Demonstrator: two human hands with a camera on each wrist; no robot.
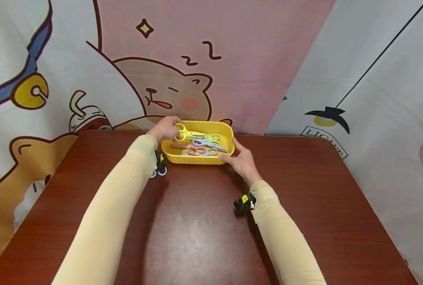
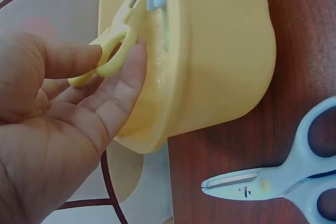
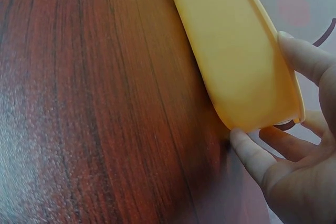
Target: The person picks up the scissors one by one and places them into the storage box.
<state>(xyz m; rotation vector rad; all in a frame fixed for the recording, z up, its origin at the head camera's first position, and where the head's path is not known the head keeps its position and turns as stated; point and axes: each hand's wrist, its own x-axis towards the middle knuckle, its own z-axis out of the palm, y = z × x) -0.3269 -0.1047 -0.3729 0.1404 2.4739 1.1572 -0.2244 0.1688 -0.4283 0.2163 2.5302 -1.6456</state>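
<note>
A yellow tray stands at the far middle of the brown table and holds several small scissors in pastel colours. My left hand is over the tray's left end and pinches the handle of a pair of yellow scissors, whose blades lie inside the tray. In the left wrist view the thumb and fingers of my left hand close on the yellow scissors' handle loop at the rim of the tray. My right hand grips the tray's right front corner, thumb on the front wall of the tray.
A pair of light blue scissors lies shut on the table just left of the tray, partly under my left wrist. A cartoon curtain hangs right behind the table's far edge.
</note>
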